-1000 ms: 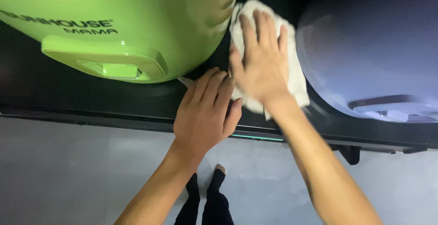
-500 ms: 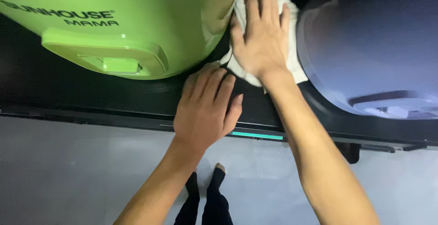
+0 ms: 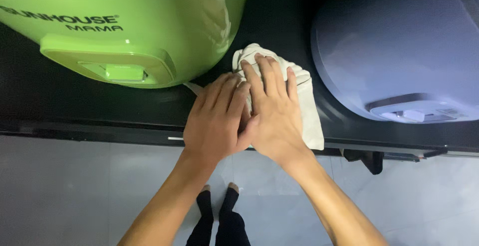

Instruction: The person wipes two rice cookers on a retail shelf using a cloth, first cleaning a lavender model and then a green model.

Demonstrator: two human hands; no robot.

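Observation:
A white cloth [image 3: 305,107] lies on the black counter [image 3: 100,109] between two cookers. My right hand [image 3: 272,114] presses flat on the cloth, fingers spread and pointing away from me. Beside it, my left hand [image 3: 217,121] lies flat on the counter, its fingers against the cloth's left edge and under the right hand's thumb side. A green rice cooker [image 3: 119,26] stands to the left, close to my left fingertips. A pale blue-grey cooker [image 3: 399,51] stands to the right of the cloth.
The counter's front edge [image 3: 90,134] runs across the frame. A grey tiled floor [image 3: 60,196] lies below it. My feet in dark trousers [image 3: 217,216] stand by the counter. A dark bracket [image 3: 371,159] hangs under the edge at the right.
My right hand has pulled the cloth back toward the counter's front edge, out of the gap between the cookers. My left hand stays flat and now touches the right hand.

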